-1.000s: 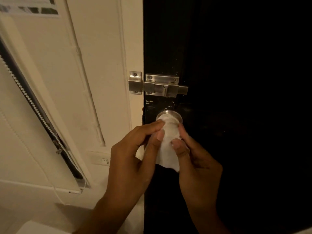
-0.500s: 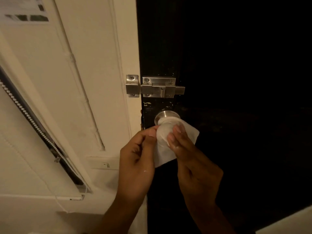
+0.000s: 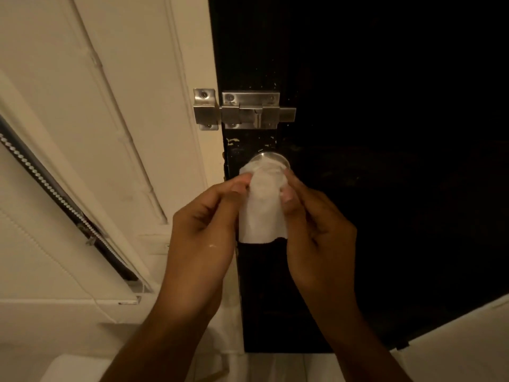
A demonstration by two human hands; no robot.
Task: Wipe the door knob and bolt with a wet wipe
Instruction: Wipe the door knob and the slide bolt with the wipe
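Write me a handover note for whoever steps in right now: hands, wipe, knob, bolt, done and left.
Left hand: pinches the wet wipe's left edge.
Right hand: fingers grip the wipe's right side against the knob.
Wet wipe: draped over the door knob, lower end hanging free.
Bolt: above the knob, on the black door, neither hand nor wipe on it.
Done: knob wiping under way.
Left: finish the knob, then wipe the bolt.

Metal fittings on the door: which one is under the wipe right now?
The round door knob, below the bolt. The wet wipe is draped over it, pinched by the left hand and right hand; the bolt is bare.
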